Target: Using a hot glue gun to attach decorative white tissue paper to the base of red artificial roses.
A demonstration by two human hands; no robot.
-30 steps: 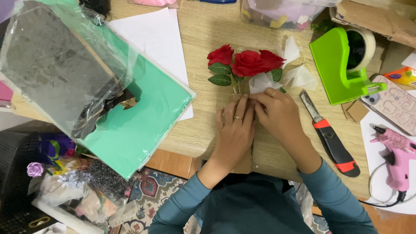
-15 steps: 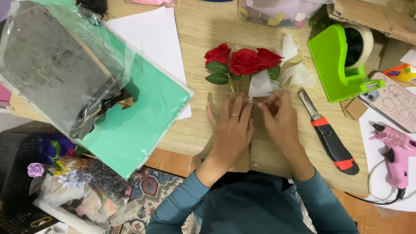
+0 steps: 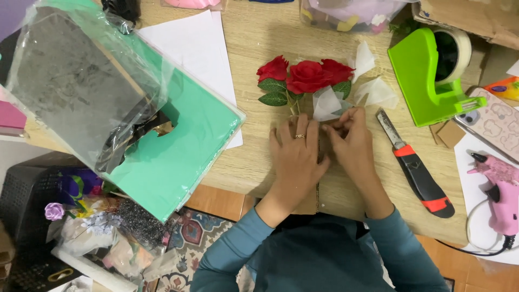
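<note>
Since the earlier frame both hands have slid a bit up the table toward the flowers, and the right fingers have closed in on the paper edge. Left hand lies flat, fingers spread, pressing down a brown cardboard piece at table centre; no pinch there, just palm pressure. Right hand is pinched narrow at its fingertips on a scrap of white tissue paper at 12 o'clock of the hands; whether it also grips the stems I cannot tell, they are hidden. The red rose bunch sits just beyond the fingers at 12 o'clock, heads pointing away, stems running under the hands. Judgement: the roses look artificial, light, soft petals, springy stems, so best held low on the stems, not the heads; the tissue is flimsy and tears easily, so pinch it gently at an edge. More tissue scraps at 1 o'clock. Utility knife just beside the right hand at 3 o'clock, green tape dispenser at 2 o'clock, pink glue gun far out at 3 to 4 o'clock. Green sheet pack in a torn plastic wrap at 9 o'clock, white paper at 11 o'clock.
</note>
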